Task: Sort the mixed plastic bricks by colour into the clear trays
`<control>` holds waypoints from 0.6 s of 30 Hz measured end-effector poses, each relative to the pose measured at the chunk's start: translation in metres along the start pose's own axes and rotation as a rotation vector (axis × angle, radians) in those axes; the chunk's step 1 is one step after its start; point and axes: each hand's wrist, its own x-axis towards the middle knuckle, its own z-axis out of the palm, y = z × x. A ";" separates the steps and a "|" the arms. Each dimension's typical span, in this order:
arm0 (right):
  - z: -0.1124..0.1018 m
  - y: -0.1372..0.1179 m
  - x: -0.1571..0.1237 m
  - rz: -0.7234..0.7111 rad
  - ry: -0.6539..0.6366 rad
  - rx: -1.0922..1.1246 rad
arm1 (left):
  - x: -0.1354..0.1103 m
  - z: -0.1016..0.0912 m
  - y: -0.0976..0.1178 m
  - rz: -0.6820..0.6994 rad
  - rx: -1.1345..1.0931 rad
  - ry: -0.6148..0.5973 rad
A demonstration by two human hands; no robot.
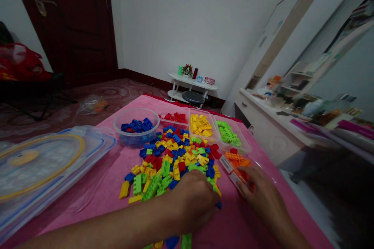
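Note:
A heap of mixed toy bricks (pixel 172 159) in blue, red, yellow and green lies on the pink table (pixel 117 179). My left hand (pixel 194 200) rests curled on the near edge of the heap, fingers closed over bricks I cannot make out. My right hand (pixel 258 192) reaches to the clear tray of orange bricks (pixel 238 161), its fingertips pinched on an orange brick at the tray's near end. Behind the heap stand a round tub of blue bricks (pixel 136 127) and clear trays of red bricks (pixel 174 117), yellow bricks (pixel 200 124) and green bricks (pixel 228 133).
Large clear plastic lids (pixel 43 163) lie at the table's left edge. A white cabinet (pixel 269 128) stands close on the right. Beyond the table are a small white shelf (pixel 191 83) and a dark door (pixel 73 23).

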 end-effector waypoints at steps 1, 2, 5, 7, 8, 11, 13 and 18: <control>-0.002 -0.006 0.002 0.001 -0.015 -0.014 | 0.000 -0.004 -0.005 -0.019 -0.015 0.027; -0.006 -0.011 0.005 0.006 -0.030 -0.039 | -0.001 -0.008 -0.012 -0.040 -0.024 0.053; -0.024 -0.028 0.014 0.018 -0.020 -0.132 | -0.002 -0.023 -0.037 -0.140 -0.016 0.136; -0.038 -0.043 0.024 -0.013 0.015 -0.120 | -0.004 -0.032 -0.058 -0.258 -0.010 0.181; -0.044 -0.053 0.030 -0.044 0.024 -0.073 | -0.005 -0.035 -0.068 -0.322 -0.003 0.194; -0.051 -0.085 0.051 -0.201 -0.005 0.160 | -0.009 -0.037 -0.097 -0.434 0.003 0.263; -0.043 -0.107 0.065 -0.305 -0.006 0.310 | -0.011 -0.031 -0.112 -0.462 -0.015 0.331; 0.005 -0.141 0.093 -0.413 0.046 0.439 | -0.012 -0.003 -0.137 -0.455 -0.103 0.346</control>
